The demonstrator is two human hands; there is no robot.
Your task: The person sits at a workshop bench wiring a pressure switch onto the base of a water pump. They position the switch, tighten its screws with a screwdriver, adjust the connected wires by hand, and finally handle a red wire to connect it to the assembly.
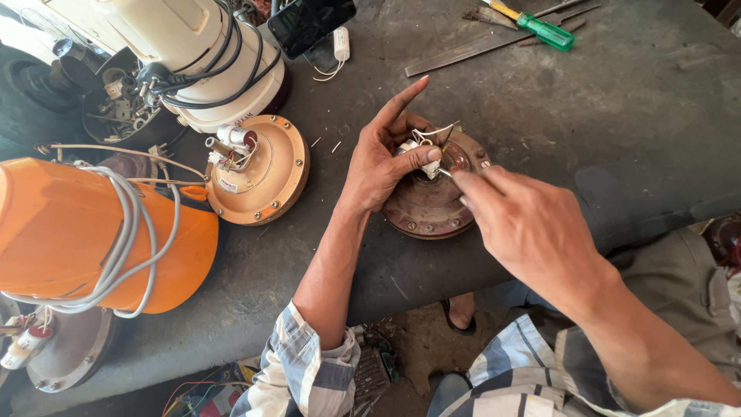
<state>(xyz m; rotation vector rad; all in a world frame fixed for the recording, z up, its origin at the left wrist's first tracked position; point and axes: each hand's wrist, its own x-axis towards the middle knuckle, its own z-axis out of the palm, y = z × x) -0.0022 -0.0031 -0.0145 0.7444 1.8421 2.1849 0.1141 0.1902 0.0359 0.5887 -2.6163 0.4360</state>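
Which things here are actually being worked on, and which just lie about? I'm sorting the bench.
In hand: left hand, right hand, round rusty motor plate, its white wires.

Lying about: green screwdriver, orange housing, tan plate, phone.

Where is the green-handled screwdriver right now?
The green-handled screwdriver lies at the top of the head view, on the far right part of the dark workbench, beside a long flat metal strip.

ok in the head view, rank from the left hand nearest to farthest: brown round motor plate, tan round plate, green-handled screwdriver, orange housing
1. Brown round motor plate, under the left hand.
2. Tan round plate, just to its left.
3. Green-handled screwdriver, top right.
4. Orange housing, far left.
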